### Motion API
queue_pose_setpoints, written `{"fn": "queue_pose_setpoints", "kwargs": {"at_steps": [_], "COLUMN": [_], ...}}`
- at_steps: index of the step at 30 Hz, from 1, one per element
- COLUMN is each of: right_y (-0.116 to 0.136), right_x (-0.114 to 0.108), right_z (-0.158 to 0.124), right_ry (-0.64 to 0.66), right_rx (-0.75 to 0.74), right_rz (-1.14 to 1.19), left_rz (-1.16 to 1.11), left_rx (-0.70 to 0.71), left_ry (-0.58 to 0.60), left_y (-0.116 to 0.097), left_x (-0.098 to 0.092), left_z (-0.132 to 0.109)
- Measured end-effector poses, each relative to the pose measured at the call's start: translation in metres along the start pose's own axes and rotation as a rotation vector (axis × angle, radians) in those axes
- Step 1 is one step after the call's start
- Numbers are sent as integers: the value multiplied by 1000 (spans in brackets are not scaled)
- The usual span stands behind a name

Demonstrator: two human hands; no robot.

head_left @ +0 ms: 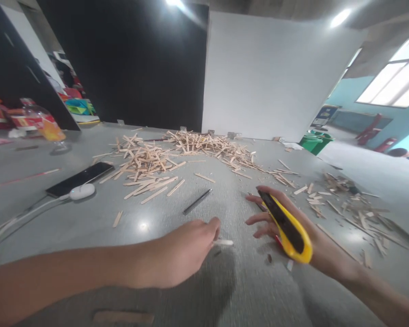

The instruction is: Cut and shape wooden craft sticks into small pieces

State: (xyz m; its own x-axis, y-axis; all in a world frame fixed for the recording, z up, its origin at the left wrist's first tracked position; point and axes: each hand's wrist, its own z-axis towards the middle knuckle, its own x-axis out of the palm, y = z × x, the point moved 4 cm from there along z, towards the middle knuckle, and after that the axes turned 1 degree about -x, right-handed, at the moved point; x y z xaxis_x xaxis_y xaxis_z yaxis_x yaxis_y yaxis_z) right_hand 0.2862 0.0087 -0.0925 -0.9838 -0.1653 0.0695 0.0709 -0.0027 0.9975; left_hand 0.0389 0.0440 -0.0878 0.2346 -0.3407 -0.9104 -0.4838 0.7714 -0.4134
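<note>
My left hand is closed in a pinch on a short wooden stick, whose pale end sticks out to the right just above the table. To its right, my right hand holds a yellow and black utility knife against the thumb side, with the other fingers partly stretched out to the left. Something red shows under the knife, too hidden to name. No blade can be made out. A dark pen lies beyond my left hand. Behind it spreads a large heap of wooden sticks.
Cut stick pieces litter the right side. At left lie a black phone, a white device with a cable, and a plastic bottle. Black and white panels close off the back. A flat wooden strip lies near the front edge.
</note>
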Motion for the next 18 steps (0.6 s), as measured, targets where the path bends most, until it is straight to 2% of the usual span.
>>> {"fn": "queue_pose_setpoints", "kwargs": {"at_steps": [3, 5, 8, 11, 13, 15, 18], "right_y": [11, 12, 11, 16, 26, 40, 50], "right_x": [-1, -1, -1, 0, 0, 0, 4], "right_z": [0, 2, 0, -10, -19, -32, -53], "right_ry": [72, 36, -50, -73, -96, -129, -107], "right_rx": [75, 107, 118, 83, -28, -249, -577], "right_rz": [221, 325, 219, -137, -461, -821, -1321], "left_rz": [-117, -287, -565, -656, -666, -645, -594], "left_rx": [-107, -168, -239, -279, -294, -302, -309], "left_ry": [9, 47, 107, 96, 43, 12, 37], "left_y": [0, -1, -4, -9, -11, -13, -17], "left_x": [-9, -13, -23, -39, -49, -54, -55], "left_z": [2, 6, 13, 15, 13, 9, 3]}}
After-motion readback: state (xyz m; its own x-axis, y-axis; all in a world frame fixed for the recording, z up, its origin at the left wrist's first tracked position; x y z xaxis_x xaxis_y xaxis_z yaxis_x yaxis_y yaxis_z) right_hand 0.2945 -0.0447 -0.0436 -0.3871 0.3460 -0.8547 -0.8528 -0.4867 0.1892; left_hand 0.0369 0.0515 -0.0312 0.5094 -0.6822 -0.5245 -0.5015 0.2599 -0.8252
